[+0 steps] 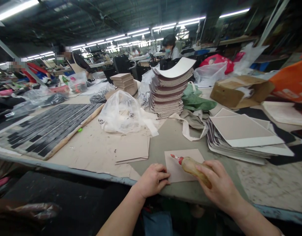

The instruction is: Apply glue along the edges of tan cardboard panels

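Observation:
My right hand (222, 186) is wrapped round a yellowish squeeze glue bottle (190, 165) with a red cap and nozzle. The bottle tilts over a beige cardboard sheet (175, 172), its tip above the sheet's upper left part; I cannot tell whether it touches. At the sheet's left edge, my left hand (154, 178) has its fingers curled and pinches the border near the lower corner. Left of that lie a few similar beige sheets (132, 148), loosely stacked.
A tall stack of curved panels (169, 88) stands behind, with a clear plastic bag (121, 111) beside it. To the right are stacked flat panels (246, 131) and an open cardboard box (241, 90). Rows of dark strips (50, 127) cover the left. Other people work farther back.

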The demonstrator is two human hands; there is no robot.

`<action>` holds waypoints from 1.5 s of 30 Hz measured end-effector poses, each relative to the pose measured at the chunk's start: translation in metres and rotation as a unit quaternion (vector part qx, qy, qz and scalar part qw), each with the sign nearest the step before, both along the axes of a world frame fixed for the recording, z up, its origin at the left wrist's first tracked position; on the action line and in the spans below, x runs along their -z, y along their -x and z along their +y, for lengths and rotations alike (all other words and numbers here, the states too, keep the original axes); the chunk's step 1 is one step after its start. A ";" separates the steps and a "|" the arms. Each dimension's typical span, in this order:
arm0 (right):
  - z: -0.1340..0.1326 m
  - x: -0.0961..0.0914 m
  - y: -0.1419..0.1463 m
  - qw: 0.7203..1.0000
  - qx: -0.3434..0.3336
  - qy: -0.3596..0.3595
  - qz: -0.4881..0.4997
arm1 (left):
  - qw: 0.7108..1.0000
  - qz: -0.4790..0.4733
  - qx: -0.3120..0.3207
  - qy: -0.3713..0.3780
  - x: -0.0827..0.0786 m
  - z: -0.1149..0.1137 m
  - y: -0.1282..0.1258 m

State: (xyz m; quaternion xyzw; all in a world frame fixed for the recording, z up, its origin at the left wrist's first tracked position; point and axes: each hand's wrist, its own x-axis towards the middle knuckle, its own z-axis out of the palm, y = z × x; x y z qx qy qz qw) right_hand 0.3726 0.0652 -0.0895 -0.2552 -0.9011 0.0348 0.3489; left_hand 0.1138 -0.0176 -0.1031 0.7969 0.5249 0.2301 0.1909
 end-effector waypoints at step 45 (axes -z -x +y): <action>0.006 0.001 -0.032 0.996 0.081 -0.023 -0.032 | 0.999 0.004 -0.012 -0.043 0.006 -0.001 -0.001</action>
